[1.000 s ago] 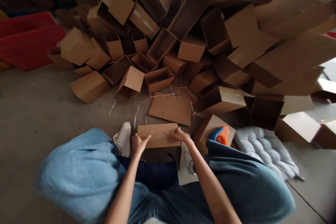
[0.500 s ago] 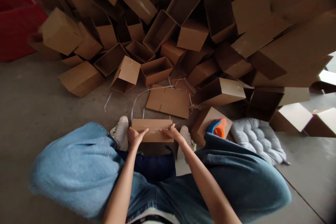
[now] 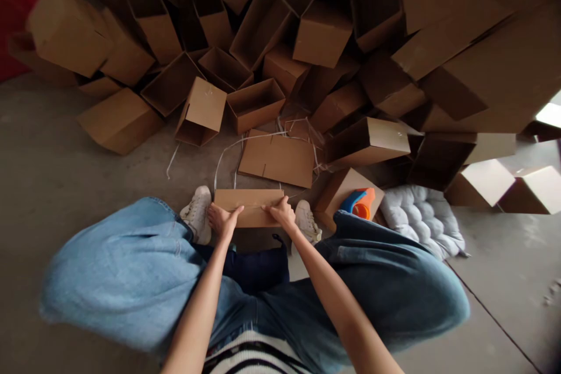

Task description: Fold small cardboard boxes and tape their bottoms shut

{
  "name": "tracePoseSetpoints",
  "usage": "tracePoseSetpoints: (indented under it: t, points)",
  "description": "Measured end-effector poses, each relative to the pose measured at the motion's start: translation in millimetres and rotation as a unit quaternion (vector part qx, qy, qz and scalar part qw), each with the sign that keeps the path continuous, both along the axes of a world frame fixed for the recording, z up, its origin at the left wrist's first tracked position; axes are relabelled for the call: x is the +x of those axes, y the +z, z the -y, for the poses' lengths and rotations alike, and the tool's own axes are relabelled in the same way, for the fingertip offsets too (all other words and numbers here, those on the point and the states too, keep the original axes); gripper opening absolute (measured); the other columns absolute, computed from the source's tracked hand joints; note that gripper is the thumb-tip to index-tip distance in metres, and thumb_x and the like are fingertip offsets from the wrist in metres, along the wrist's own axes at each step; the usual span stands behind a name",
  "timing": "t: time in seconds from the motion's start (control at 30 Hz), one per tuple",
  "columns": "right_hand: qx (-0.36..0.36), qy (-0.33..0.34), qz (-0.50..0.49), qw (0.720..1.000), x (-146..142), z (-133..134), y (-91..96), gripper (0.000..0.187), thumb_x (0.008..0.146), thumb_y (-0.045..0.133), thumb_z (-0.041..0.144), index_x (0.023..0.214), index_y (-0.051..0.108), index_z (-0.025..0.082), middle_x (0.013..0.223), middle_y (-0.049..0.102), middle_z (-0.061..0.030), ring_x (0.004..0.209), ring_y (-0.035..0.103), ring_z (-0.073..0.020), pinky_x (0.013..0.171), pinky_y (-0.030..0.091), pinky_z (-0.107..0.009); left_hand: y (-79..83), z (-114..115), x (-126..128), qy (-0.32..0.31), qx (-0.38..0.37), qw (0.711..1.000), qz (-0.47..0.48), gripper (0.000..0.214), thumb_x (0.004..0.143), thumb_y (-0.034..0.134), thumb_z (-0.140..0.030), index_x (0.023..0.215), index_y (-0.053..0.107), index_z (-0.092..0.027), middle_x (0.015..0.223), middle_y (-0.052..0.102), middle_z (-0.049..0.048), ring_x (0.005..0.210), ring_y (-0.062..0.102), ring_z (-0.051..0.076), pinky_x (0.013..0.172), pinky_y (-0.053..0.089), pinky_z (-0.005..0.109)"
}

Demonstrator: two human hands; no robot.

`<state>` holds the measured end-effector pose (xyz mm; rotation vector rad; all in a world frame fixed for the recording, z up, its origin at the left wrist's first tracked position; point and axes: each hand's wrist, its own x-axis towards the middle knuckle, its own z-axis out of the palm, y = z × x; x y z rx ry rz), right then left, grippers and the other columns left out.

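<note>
Between my shoes sits a small brown cardboard box point(image 3: 249, 198), its long side across my view and its top flaps meeting along a seam. My left hand point(image 3: 223, 219) grips its left end, thumb lying on top and fingers down the side. At the right end my right hand point(image 3: 281, 212) does likewise, with its thumb on the top near the seam. Just beyond the box lie flattened cardboard sheets point(image 3: 276, 158) with white strapping point(image 3: 225, 149) looped about them. The undersides of the box and the fingertips behind its ends are hidden.
A heap of open cardboard boxes point(image 3: 256, 105) fills the far side. On a box to my right rests an orange and blue tape dispenser point(image 3: 362, 204), beside a grey tufted cushion point(image 3: 421, 219). A dark blue item point(image 3: 256, 269) lies between my legs.
The camera view has tilted down and come slightly closer. Both hands stay on the box; my right thumb has slid a little inward along its top.
</note>
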<state>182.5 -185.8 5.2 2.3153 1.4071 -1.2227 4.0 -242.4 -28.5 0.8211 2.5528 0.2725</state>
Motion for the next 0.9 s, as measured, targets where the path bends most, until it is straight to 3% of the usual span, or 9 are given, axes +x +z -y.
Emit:
tracePoseSetpoints:
  t: [0.17,0.4,0.7,0.9]
  points:
    - [0.009,-0.001,-0.013,1.0,4,5,-3.1,0.076,0.077,0.069,0.062,0.13,0.04,0.016,0.128,0.063,-0.022,0.121,0.061,-0.0378,0.097,0.048,-0.045,5.2,-3,1,0.035,-0.02,0.999,0.022,0.106,0.058,0.083,-0.059,0.135,0.037,-0.005,0.137,0.048,0.0319,0.131,0.047,0.043,0.103,0.04,0.051]
    - [0.042,-0.026,-0.104,0.993,18,12,-19.2,0.081,0.072,0.075,0.057,0.13,0.04,0.014,0.134,0.057,-0.0239,0.124,0.058,-0.036,0.101,0.047,-0.042,0.0,4,9,0.054,-0.027,0.997,0.037,0.116,0.048,0.083,-0.069,0.133,0.036,-0.005,0.134,0.048,0.0327,0.129,0.047,0.045,0.102,0.039,0.053]
    - [0.078,-0.064,-0.101,0.99,21,14,-24.0,0.082,0.07,0.073,0.063,0.128,0.041,0.015,0.133,0.058,-0.0228,0.124,0.058,-0.0328,0.1,0.048,-0.04,3.2,-3,18,0.027,-0.013,1.0,0.008,0.109,0.055,0.079,-0.069,0.13,0.037,-0.003,0.135,0.047,0.0332,0.128,0.046,0.044,0.101,0.038,0.051]
    - [0.057,-0.034,-0.109,0.992,36,2,-23.3,0.087,0.063,0.079,0.066,0.125,0.05,0.012,0.13,0.061,-0.0239,0.122,0.06,-0.0354,0.099,0.049,-0.04,3.9,-7,22,0.044,-0.003,0.999,0.007,0.107,0.058,0.08,-0.066,0.132,0.036,-0.003,0.136,0.046,0.0331,0.132,0.043,0.044,0.102,0.037,0.051]
